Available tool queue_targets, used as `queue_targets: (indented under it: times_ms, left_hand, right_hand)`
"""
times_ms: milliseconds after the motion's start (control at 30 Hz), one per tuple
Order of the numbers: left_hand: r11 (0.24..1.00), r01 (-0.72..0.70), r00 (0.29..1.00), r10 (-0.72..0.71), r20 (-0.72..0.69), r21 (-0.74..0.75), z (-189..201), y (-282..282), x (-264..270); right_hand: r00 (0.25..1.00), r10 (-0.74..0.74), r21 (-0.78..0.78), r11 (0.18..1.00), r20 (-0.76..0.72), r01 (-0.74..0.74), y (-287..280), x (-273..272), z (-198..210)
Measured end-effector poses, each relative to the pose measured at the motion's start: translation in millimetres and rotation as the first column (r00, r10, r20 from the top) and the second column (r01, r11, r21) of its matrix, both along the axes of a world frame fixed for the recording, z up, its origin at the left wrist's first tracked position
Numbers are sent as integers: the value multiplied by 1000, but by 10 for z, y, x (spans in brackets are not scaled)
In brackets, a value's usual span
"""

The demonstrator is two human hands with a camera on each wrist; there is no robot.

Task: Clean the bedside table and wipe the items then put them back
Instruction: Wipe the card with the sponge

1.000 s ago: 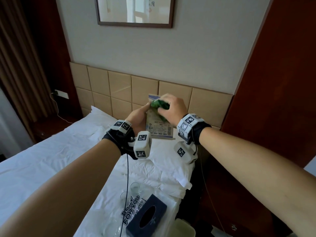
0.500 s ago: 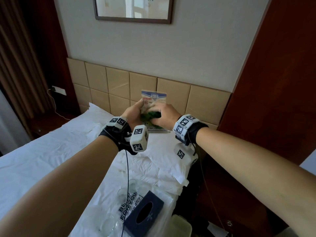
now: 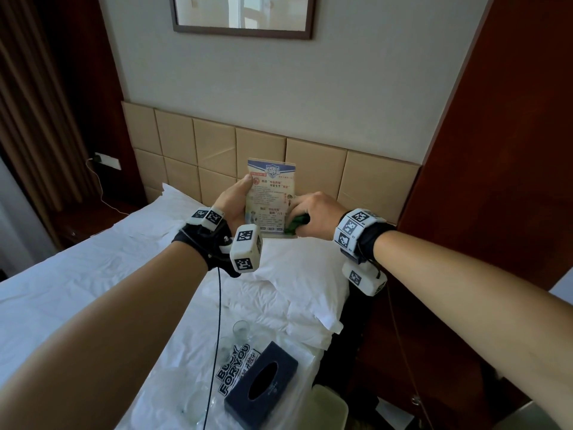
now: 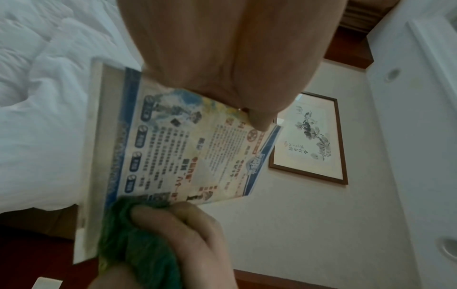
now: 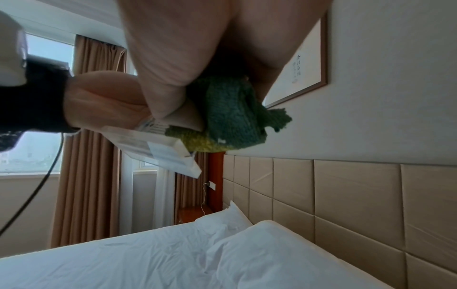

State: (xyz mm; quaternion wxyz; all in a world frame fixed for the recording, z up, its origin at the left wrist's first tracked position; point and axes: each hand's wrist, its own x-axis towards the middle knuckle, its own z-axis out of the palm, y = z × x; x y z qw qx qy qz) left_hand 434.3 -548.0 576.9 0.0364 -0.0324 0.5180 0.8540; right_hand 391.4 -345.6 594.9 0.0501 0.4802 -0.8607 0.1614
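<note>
2 hands: left (image 3: 235, 201), right (image 3: 313, 212). 1 card (image 3: 273, 193), 1 cloth (image 3: 296, 225). On the bed (image 3: 77, 274) at 6 o'clock: 1 tissue box (image 3: 263, 386), 1 sign (image 3: 235, 367), at least 2 glasses (image 3: 241, 328). 2 pillows (image 3: 297, 268). 1 picture (image 3: 242, 13) at 12 o'clock.

Head downward; wrists close, upward

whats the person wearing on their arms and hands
Bare forearms, no sleeves. Each wrist has a black band carrying white blocks printed with black square markers. The left hand also has a thin black cable hanging from its band. The right hand wears no glove.
</note>
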Motion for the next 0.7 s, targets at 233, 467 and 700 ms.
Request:
queue_targets:
  times_ms: [233,467,700]
  left_hand:
    - [992,-125,990,123,-63,-34,18,223,-74]
    - [998,-37,998,34,-54,-52,-21,274,-58]
    - [994,95,994,-97,-52,-47,0,383,-45]
  right_hand:
    - [998,60,-114,992,2,-59,-256,159,-33]
    - [994,39,-203,977,-101,-59,-151,147,-63]
    - [940,-306,-447,869,-148,213,28,-136,182]
